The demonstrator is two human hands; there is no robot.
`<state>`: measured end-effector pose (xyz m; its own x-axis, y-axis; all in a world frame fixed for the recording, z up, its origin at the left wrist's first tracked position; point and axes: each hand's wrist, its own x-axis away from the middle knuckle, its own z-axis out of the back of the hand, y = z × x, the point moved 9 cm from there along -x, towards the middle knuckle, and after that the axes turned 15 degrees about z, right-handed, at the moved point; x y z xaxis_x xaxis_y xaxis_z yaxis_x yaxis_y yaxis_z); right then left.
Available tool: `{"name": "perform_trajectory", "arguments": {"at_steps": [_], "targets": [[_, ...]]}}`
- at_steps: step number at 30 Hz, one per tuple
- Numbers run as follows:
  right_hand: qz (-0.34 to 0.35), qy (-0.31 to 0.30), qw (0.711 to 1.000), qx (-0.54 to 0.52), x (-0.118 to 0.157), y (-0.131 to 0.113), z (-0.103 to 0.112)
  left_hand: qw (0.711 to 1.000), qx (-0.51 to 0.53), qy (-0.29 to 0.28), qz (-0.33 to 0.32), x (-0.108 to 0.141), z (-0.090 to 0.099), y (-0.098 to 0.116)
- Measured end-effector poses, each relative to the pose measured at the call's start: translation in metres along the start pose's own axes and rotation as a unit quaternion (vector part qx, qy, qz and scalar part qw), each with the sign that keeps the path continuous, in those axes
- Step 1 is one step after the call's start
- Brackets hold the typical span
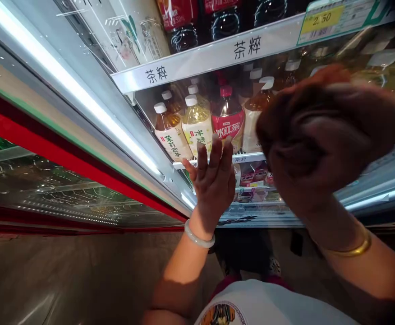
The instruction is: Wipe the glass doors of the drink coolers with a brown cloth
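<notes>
My left hand (214,176), with a pale bangle on its wrist, is raised with fingers spread in front of the lower bottle shelf. Nothing is in it. Just beyond its fingertips stand a bottle with a yellow-green label (197,128) and one with a red label (228,122). A white-capped bottle of brown tea (172,135) is to their left. My right hand (332,131), above a gold bangle, is large and blurred at the right. Its fingers are curled round a brown, crumpled thing that I cannot make out clearly.
A shelf edge (204,58) with a price tag (322,20) crosses above, with more bottles on it. A lit door frame (82,104) and red strip (65,158) slant down the left. Lower shelves hold small packages (253,176). The floor (82,275) lies below.
</notes>
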<state>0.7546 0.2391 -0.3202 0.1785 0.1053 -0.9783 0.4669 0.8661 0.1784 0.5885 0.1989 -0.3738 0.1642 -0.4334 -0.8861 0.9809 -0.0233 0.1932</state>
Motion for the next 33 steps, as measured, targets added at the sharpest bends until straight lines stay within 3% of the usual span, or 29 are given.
{"name": "perform_trajectory", "arguments": {"at_steps": [2,3,6,7,11,14,16,18,21,25,28,30,33], "targets": [[0.089,-0.001,0.996,0.026,0.005,-0.042,-0.008,1.000,0.012,-0.002,-0.002,0.002,0.003,-0.004],[0.105,-0.036,0.994,0.011,0.016,-0.055,-0.015,1.000,0.017,-0.002,-0.007,0.005,0.005,-0.006],[0.076,-0.108,0.991,0.001,0.052,-0.055,-0.018,0.999,0.022,-0.007,-0.025,0.016,0.006,-0.016],[0.060,-0.098,0.993,0.004,0.056,-0.048,-0.012,0.999,0.023,-0.006,-0.028,0.018,0.006,-0.019],[0.006,-0.029,0.998,0.061,0.018,-0.028,0.002,0.999,0.029,0.008,-0.027,0.011,0.014,-0.026],[0.019,-0.006,0.997,0.073,-0.013,-0.050,-0.013,0.999,0.028,0.032,-0.005,-0.003,0.026,-0.033],[0.057,-0.032,0.996,0.057,-0.007,-0.073,-0.028,0.999,0.020,0.044,-0.002,-0.007,0.031,-0.040],[0.087,-0.092,0.991,0.033,0.017,-0.086,-0.039,0.999,0.012,0.042,-0.014,-0.007,0.031,-0.046],[0.079,-0.126,0.988,0.039,0.037,-0.075,-0.029,0.999,0.012,0.037,-0.029,-0.001,0.029,-0.054],[0.026,-0.016,0.994,0.108,-0.013,-0.049,-0.007,0.999,0.004,0.041,-0.026,0.005,0.028,-0.056],[0.045,0.016,0.995,0.086,-0.046,-0.064,-0.024,0.999,-0.033,0.022,-0.011,0.007,0.026,-0.053],[0.080,-0.009,0.995,0.055,-0.038,-0.086,-0.038,0.998,-0.060,0.001,-0.008,0.008,0.026,-0.049],[0.110,-0.076,0.991,0.015,0.005,-0.100,-0.040,0.993,-0.112,-0.035,0.009,0.003,0.027,-0.047]]}}
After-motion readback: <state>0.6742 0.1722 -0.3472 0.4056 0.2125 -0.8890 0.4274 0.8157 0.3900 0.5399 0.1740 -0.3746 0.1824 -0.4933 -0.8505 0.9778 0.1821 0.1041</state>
